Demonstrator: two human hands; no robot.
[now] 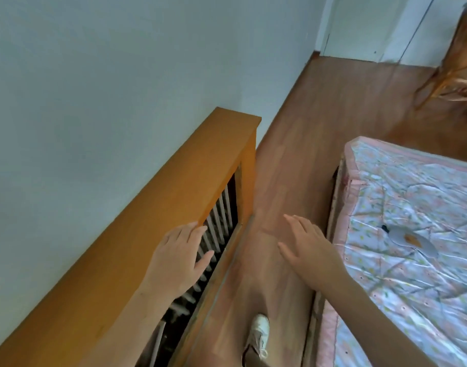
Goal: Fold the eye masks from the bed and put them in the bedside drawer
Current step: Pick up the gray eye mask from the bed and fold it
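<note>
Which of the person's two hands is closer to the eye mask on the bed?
The right hand, open over the floor beside the bed; the left hand is by the wooden radiator cover, farther from the grey eye mask.

A pale blue wall [107, 75] stands on my left, with an orange wooden radiator cover [152, 229] against it. Brown wood floor [319, 115] stretches ahead to a rattan chair [455, 70].

— What do the hands hold?
— Nothing. The left hand [179, 258] spreads over the wooden radiator cover [137, 234], the right hand [310, 250] over the floor [306, 133].
— The eye mask [409, 241]?
— Lying on the bed [417, 287].
</note>
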